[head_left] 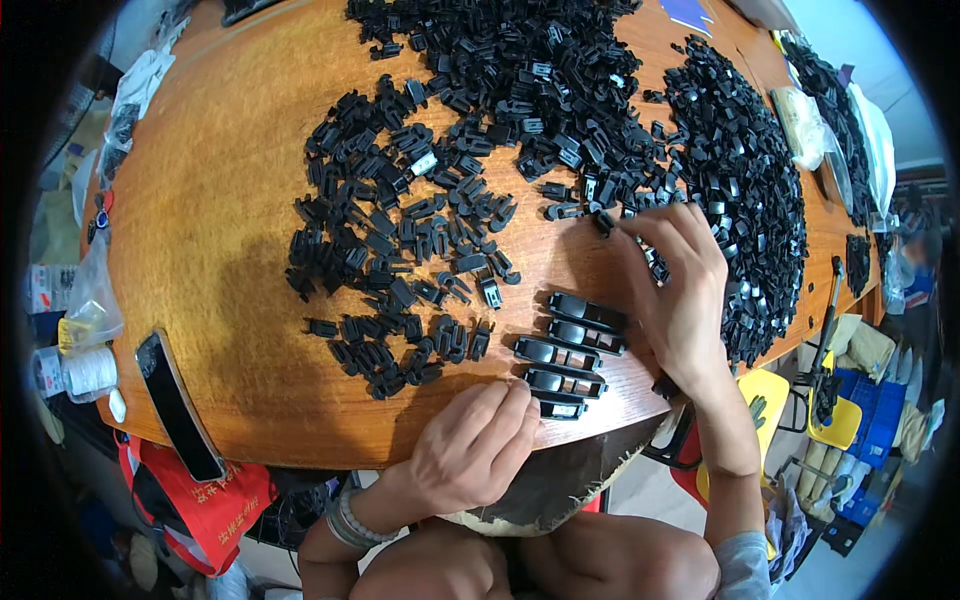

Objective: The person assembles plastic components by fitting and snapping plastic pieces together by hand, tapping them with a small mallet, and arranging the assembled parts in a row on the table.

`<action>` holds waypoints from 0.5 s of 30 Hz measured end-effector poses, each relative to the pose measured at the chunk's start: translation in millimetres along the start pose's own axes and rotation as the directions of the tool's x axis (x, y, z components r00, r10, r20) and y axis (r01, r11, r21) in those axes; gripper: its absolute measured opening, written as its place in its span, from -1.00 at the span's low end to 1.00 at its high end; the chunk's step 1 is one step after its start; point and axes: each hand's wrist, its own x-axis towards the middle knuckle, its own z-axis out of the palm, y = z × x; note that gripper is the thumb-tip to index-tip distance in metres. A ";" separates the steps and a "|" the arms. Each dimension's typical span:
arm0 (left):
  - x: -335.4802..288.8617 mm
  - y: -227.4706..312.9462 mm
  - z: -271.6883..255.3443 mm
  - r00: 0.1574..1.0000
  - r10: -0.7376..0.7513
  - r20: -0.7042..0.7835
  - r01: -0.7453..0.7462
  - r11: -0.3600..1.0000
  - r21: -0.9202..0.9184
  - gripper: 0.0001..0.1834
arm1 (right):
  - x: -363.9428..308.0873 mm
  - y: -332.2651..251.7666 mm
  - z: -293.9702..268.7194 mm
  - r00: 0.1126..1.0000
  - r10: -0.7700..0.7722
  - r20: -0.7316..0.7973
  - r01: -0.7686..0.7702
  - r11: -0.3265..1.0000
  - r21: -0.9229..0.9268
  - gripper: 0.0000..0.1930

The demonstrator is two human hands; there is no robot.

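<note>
Several long black plastic frames with rectangular openings lie side by side near the table's front edge. My left hand is closed, its fingertips at the left end of the nearest black plastic frame. Up and to the right, my right hand pinches a small black plastic clip between thumb and forefinger, just above the tabletop. A loose group of similar black clips spreads over the middle of the table, and a denser heap lies farther back.
On the right side is a large pile of glossy small black parts. A phone lies at the table's left front edge, near a white spool of thread. Beyond the right edge stand a yellow stool and a blue crate.
</note>
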 end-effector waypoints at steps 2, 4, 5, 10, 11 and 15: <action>0.1 1.3 0.9 1.000 -0.010 -0.001 0.010 1.000 0.010 -0.66 | 6.5 4.3 6.2 1.000 0.025 0.005 -0.025 0.997 -0.069 -0.88; -0.8 1.1 0.9 0.999 -0.033 0.004 0.033 0.999 0.024 -0.65 | 9.4 5.0 13.9 0.997 0.071 0.038 -0.067 0.992 -0.106 -0.88; 1.4 -0.3 0.3 1.000 -0.020 -0.015 0.021 1.000 0.011 -0.67 | 10.4 5.0 16.8 0.997 0.069 0.041 -0.065 0.993 -0.100 -0.88; 8.3 -0.7 1.3 0.999 0.007 0.047 -0.008 1.000 0.017 -0.70 | 6.8 9.2 16.0 0.998 0.055 0.023 -0.054 0.998 -0.024 -0.89; 8.1 -0.6 2.2 0.998 0.006 0.062 -0.006 1.000 0.013 -0.70 | 4.4 9.5 16.0 0.998 0.057 0.025 -0.057 0.998 -0.026 -0.89; 4.9 -2.1 0.0 0.997 -0.008 0.082 0.006 1.000 0.019 -0.72 | -14.0 -9.5 -1.3 0.999 0.010 -0.042 -0.005 0.992 0.124 -0.83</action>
